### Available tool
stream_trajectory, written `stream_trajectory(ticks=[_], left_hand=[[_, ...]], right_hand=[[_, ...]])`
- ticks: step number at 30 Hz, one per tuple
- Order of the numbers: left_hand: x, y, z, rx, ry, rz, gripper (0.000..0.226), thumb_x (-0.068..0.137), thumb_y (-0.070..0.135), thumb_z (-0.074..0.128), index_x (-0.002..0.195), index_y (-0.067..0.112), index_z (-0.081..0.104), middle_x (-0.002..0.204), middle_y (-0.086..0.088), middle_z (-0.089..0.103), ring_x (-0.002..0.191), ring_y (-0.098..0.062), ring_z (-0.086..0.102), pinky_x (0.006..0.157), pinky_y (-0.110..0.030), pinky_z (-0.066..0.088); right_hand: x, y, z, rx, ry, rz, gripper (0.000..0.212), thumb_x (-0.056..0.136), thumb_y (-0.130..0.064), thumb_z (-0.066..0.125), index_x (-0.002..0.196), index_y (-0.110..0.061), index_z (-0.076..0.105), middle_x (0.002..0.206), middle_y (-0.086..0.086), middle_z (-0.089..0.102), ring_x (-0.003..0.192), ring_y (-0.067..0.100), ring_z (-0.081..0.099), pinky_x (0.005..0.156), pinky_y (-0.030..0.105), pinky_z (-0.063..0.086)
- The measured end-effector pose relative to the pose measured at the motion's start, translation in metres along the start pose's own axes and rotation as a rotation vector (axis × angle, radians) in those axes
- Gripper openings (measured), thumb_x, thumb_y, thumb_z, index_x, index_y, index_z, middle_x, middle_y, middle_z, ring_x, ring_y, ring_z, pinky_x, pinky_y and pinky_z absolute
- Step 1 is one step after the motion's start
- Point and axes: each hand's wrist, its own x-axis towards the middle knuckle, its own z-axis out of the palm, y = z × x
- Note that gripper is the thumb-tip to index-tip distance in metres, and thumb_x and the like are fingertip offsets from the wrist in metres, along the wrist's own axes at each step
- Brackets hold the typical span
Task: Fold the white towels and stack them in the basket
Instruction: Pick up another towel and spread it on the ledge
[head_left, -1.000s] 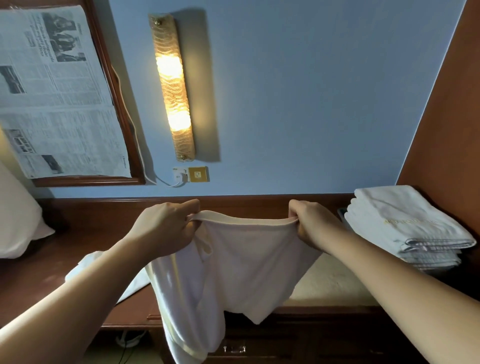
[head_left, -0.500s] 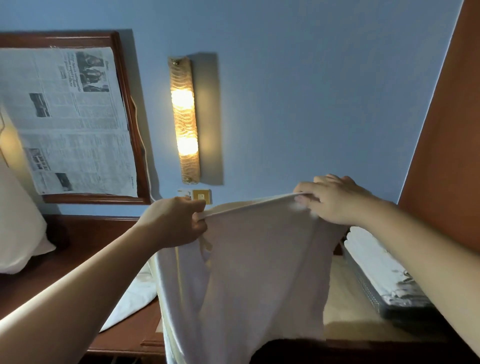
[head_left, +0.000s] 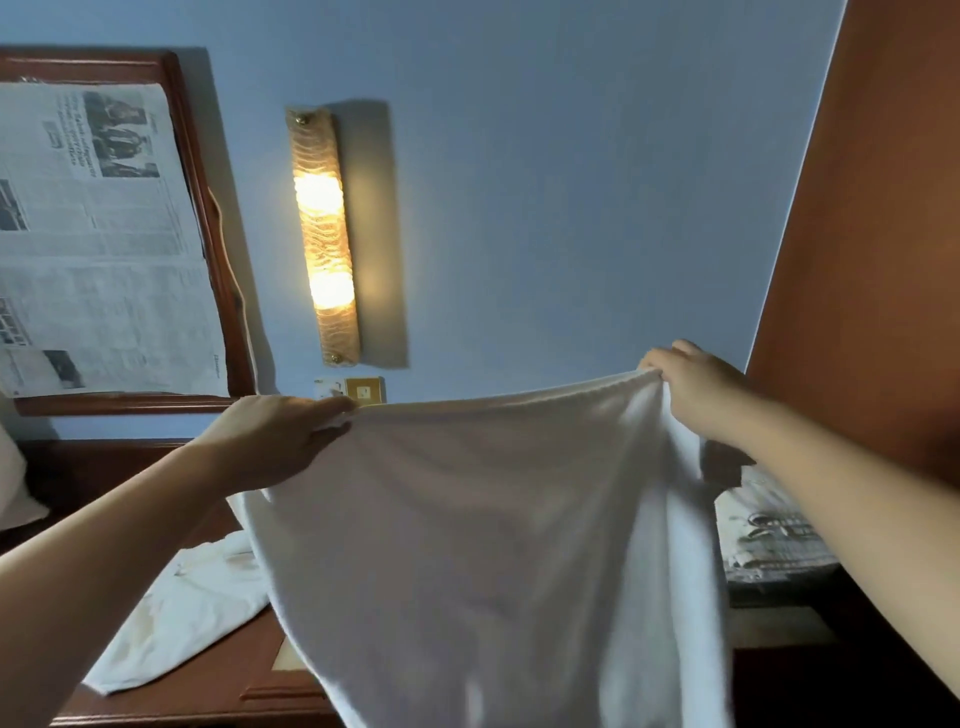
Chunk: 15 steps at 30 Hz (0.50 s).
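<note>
Holding a white towel spread wide — my left hand and right hand each pinch a top corner. Folded towels sit right — another towel lies on the tabletop.

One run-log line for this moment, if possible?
left hand: pinches towel edge | right hand: pinches opposite edge | towel: spread, hanging

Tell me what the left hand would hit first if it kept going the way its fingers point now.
The left hand pinches the top edge of the raised white terry towel, fingers pointing forward and right. Straight on, it would probably meet the small brass wall switch plate on the blue wall first; depth is unclear.
</note>
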Motion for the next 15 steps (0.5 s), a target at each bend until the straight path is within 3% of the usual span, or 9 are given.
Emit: stream_trajectory(ticks=[3,7,10,13,15], left_hand=[[0.016,0.004,0.006,0.010,0.031,0.022,0.016,0.106,0.037,0.050,0.118,0.037,0.061,0.081,0.004,0.063,0.073,-0.027,0.058,0.064,-0.034,0.042],[0.035,-0.001,0.016,0.045,-0.050,-0.061,0.021,0.092,0.013,0.052,0.092,0.023,0.071,0.095,0.003,0.062,0.088,-0.024,0.055,0.082,-0.040,0.048],[0.040,0.016,0.010,-0.211,0.007,-0.288,0.021,0.088,0.001,0.051,0.093,0.011,0.068,0.094,-0.003,0.057,0.085,-0.028,0.057,0.080,-0.039,0.049],[0.048,0.040,0.001,-0.294,-0.084,-0.587,0.011,0.089,0.002,0.048,0.097,0.003,0.054,0.098,-0.011,0.055,0.092,-0.032,0.053,0.079,-0.038,0.041],[0.048,0.051,-0.001,-0.297,-0.141,-0.662,0.006,0.095,0.006,0.047,0.096,0.002,0.050,0.096,-0.014,0.052,0.095,-0.037,0.055,0.079,-0.039,0.042]], right_hand=[[-0.003,-0.004,-0.001,-0.080,-0.037,0.007,0.043,0.082,0.004,0.036,0.104,-0.031,0.046,0.097,-0.003,0.039,0.092,0.032,0.051,0.079,0.042,0.049],[0.000,-0.015,-0.001,-0.149,-0.019,0.019,0.023,0.084,0.000,0.041,0.099,-0.018,0.045,0.097,0.003,0.043,0.099,0.034,0.050,0.085,0.044,0.048],[0.002,-0.030,0.000,-0.066,0.075,0.082,0.013,0.085,0.002,0.045,0.087,-0.011,0.045,0.093,0.005,0.043,0.094,0.033,0.051,0.079,0.041,0.048],[0.005,-0.048,-0.001,0.091,0.119,0.213,0.013,0.082,0.002,0.047,0.076,-0.009,0.044,0.084,0.005,0.044,0.082,0.032,0.050,0.066,0.033,0.039],[0.004,-0.058,0.003,0.172,0.103,0.247,0.014,0.080,0.001,0.049,0.073,-0.009,0.041,0.081,0.005,0.044,0.078,0.031,0.047,0.057,0.031,0.030]])
